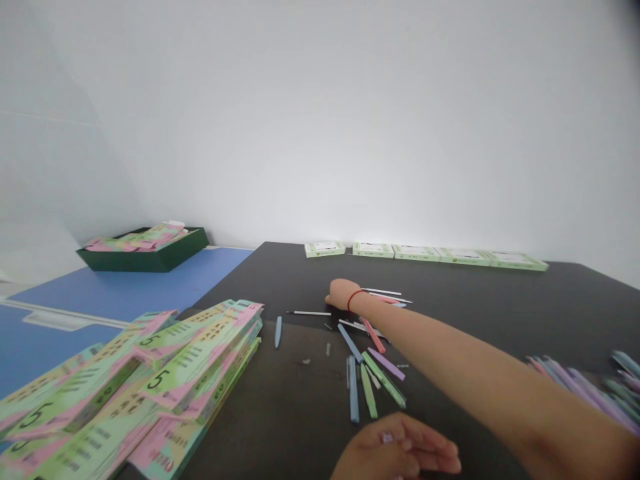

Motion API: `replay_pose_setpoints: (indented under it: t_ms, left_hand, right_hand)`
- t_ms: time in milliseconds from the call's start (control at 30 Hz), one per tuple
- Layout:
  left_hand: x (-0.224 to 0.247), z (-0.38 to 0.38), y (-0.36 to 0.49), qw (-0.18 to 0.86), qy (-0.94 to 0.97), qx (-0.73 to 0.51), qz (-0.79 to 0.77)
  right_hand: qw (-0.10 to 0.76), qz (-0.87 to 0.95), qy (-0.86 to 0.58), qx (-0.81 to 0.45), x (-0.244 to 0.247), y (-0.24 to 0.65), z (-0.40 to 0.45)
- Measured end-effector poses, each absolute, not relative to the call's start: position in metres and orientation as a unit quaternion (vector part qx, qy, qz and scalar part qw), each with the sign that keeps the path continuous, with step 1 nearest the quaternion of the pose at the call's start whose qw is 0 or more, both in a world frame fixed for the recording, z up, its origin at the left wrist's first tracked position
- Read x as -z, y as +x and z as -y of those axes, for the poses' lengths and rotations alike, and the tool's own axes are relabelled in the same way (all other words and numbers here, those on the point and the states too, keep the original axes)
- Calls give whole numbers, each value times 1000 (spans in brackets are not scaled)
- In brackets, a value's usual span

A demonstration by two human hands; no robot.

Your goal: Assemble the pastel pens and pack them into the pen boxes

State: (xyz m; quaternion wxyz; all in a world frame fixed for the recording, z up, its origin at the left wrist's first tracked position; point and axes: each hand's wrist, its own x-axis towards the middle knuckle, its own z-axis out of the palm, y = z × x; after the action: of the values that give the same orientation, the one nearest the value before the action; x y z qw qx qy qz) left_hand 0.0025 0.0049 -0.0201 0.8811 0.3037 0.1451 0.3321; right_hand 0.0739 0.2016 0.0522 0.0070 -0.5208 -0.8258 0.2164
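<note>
My right hand (344, 293), with a red cord at the wrist, reaches over the black table. Its fingers look curled under, mostly hidden, so I cannot make out what they hold. A thin white pen refill (311, 313) with a dark tip ends just beside it. At the bottom edge, my left hand (395, 448) is half closed, thumb over the fingers, around a small pale thing I cannot make out. Between the hands lie loose pen barrels, among them a blue one (354, 390), a green one (369, 391), a purple one (386, 364) and a red one (374, 337).
Stacked green-and-pink printed boxes (200, 373) cover the left front. Behind them, a dark green tray (150, 260) of similar packets stands on a blue surface (215, 267). Pale green boxes (417, 253) line the table's back edge. More coloured pens (580, 387) lie at right.
</note>
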Motion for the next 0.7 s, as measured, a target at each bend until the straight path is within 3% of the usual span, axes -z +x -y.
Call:
replay_pose_setpoints:
  t_ms: [433, 700]
  left_hand:
    - [9, -3, 0, 882, 312, -292, -196]
    - [13, -9, -6, 877, 355, -265, -186]
  right_hand:
    - [-7, 811, -501, -301, -42, 155, -132]
    - [95, 751, -639, -138, -43, 213, -197]
